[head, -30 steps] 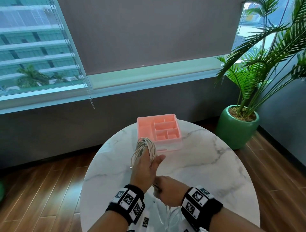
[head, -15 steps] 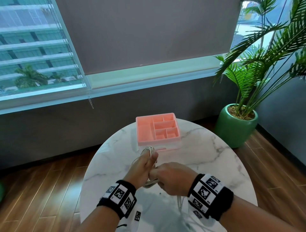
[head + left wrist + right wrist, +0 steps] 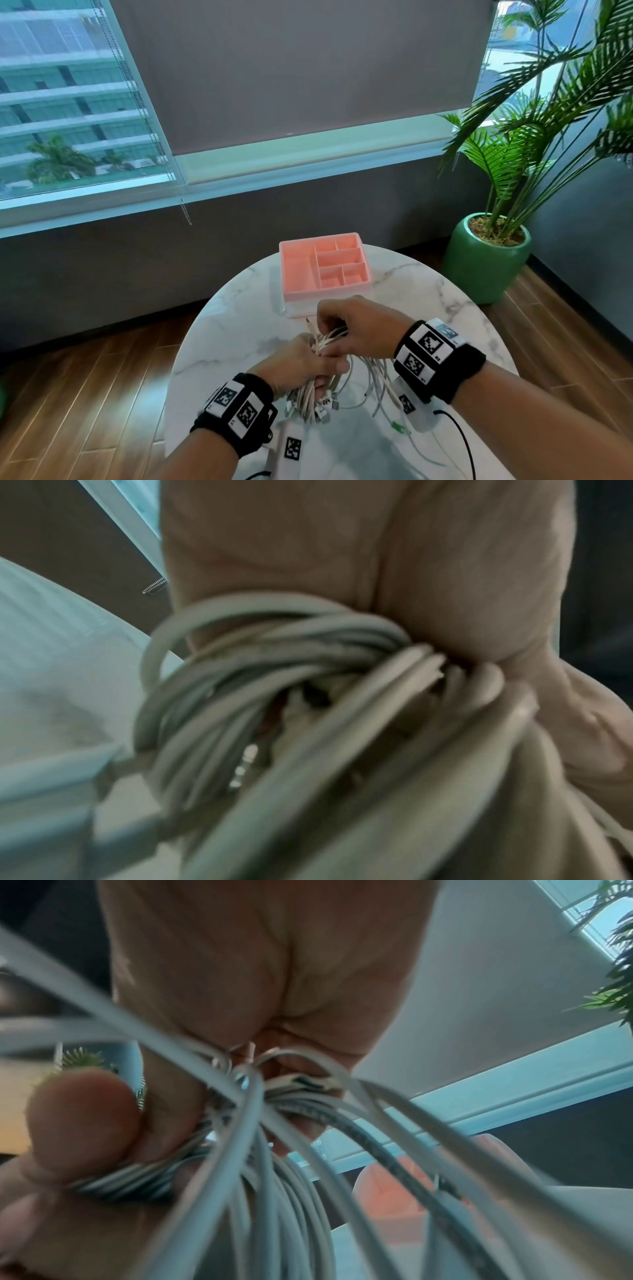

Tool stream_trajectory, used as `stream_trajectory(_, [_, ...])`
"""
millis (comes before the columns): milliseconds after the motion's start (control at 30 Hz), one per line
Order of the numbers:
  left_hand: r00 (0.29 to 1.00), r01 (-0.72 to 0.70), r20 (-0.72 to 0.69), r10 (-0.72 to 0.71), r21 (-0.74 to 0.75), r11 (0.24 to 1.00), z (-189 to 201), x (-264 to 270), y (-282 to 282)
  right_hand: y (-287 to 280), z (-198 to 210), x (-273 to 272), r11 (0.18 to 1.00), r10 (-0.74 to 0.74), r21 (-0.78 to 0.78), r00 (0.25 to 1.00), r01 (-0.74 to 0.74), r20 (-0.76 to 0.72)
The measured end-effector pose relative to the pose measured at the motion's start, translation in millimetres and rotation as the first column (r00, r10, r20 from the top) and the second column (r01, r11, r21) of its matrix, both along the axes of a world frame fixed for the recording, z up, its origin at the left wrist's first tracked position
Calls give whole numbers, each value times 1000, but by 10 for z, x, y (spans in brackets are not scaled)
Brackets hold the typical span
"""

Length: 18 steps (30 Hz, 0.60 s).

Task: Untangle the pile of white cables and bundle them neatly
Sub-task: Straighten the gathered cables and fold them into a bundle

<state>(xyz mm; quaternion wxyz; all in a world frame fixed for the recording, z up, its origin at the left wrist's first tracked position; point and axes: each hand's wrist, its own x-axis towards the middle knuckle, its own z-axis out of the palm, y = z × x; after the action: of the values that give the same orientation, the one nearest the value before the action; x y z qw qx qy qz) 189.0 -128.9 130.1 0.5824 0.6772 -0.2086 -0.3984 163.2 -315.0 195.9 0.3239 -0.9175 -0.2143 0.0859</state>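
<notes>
where the two wrists meet over the near half of the marble table (image 3: 428,308), both hands are wrapped into the same bundle of white cables (image 3: 310,394). the left hand (image 3: 294,359) has its fingers curled round the coiled loops, thumb laid across the top, and the left wrist view shows the strands (image 3: 291,653) crossing the palm in a tight twist. the right hand (image 3: 356,325) comes in from above and just beyond, its fingertips pinching the upper end of the coil where it sticks out past the left knuckles; in the right wrist view the thumb (image 3: 82,1118) presses a flat band of cable (image 3: 137,1177) against the other fingers. loose strands and plug ends (image 3: 325,409) trail down from the bundle onto the tabletop below the hands, and further slack (image 3: 383,387) lies under the right wrist. beyond the hands, at the far edge of the table, sits a pink divided organizer tray (image 3: 298,274), close to the right knuckles but apart from them. farther off, on the wooden floor to the right, stands a palm in a green pot (image 3: 479,267).
</notes>
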Motion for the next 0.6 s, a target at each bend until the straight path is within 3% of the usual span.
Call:
stream_trajectory(200, [993, -23, 118, 3, 173, 985, 56, 99, 44, -54, -230, 105, 986, 32, -166, 999, -34, -15])
stream_trajectory(367, [997, -56, -56, 57, 22, 998, 98, 130, 156, -171, -382, 149, 960, 15, -279, 993, 17, 115])
stream_trajectory(500, [987, -69, -150, 54, -95, 993, 147, 151, 145, -192, -499, 171, 986, -63, -137, 980, 90, 189])
stream_trajectory(600, [978, -113, -195, 80, -168, 979, 167, 152, 121, -200, -555, 193, 974, -137, -131, 937, 187, 322])
